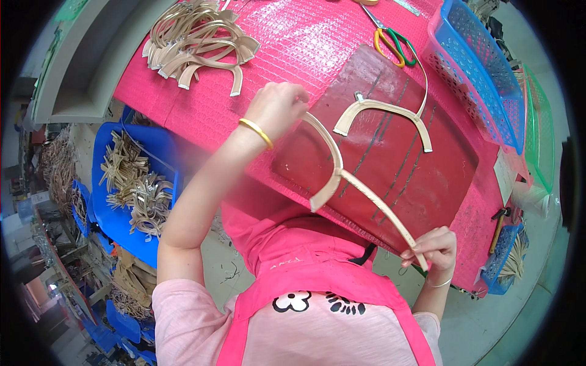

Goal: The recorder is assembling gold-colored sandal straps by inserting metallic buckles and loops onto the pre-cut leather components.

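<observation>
1. Saw blue bin (110, 216) at nr L, w/ bundled strips inside; strap pile (183, 36) at far L, on pink cover (287, 43).
2. Held curved strap (334, 151) by its far end w/ L hand (278, 110), w/ fingers curled and apparently clamped on it, over L side of red board (415, 195).
3. Saw thin strip (381, 206) run from strap's bend toward nr R; couldn't tell if joined or just crossing. Prob. called for checking that spot, esp. w/ strap's nr end unheld.
4. Noted second strap (384, 105) on board's far side, w/ scissors (386, 30) beyond.
5. Pinched strip's nr R end w/ R hand (441, 247), w/ thumb & fingers clamped. Seemed best to pull evenly, w/o twisting.
</observation>
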`<state>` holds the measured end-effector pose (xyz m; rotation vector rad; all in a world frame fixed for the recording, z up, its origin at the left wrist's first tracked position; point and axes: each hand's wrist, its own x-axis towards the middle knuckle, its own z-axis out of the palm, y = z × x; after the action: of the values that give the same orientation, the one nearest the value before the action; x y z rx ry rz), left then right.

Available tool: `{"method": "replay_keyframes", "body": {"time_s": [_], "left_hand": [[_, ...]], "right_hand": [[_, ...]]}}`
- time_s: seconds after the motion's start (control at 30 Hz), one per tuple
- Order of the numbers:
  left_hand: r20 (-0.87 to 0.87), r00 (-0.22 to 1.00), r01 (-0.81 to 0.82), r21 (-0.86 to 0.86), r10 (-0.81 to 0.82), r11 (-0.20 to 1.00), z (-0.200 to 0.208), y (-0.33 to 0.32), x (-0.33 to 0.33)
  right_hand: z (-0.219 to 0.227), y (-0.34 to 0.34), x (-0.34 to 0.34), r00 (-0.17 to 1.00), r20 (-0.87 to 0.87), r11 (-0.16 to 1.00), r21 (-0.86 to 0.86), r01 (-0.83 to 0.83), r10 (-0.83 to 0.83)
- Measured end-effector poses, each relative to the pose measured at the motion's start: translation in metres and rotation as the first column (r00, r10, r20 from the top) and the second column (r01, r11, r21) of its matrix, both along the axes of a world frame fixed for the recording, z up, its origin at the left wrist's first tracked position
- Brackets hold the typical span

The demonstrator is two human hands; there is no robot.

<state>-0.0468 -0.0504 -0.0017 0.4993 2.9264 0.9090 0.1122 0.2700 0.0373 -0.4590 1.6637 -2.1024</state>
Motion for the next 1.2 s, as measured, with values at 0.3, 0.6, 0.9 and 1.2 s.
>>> {"method": "replay_keyframes", "body": {"time_s": [0.3,0.6,0.9,1.2], "left_hand": [[0.473,0.881,-0.228,0.431,-0.003,0.873,0.013,0.034,0.017],[0.602,0.765,-0.425,0.738,-0.228,0.524,0.0,0.021,0.037],[0.509,0.856,-0.477,0.715,0.086,0.511,-0.012,0.003,0.038],[0.595,0.782,-0.503,0.778,-0.187,0.376,-0.003,0.013,0.038]], "right_hand": [[0.004,-0.102,-0.082,0.957,-0.184,0.915,0.3,0.27,-0.223],[-0.02,-0.133,-0.099,0.927,0.346,0.962,0.266,0.056,-0.149],[0.009,-0.065,-0.071,0.801,0.279,0.774,-0.227,0.591,-0.53],[0.007,-0.074,-0.071,0.882,0.457,0.991,0.114,0.066,-0.111]]}}
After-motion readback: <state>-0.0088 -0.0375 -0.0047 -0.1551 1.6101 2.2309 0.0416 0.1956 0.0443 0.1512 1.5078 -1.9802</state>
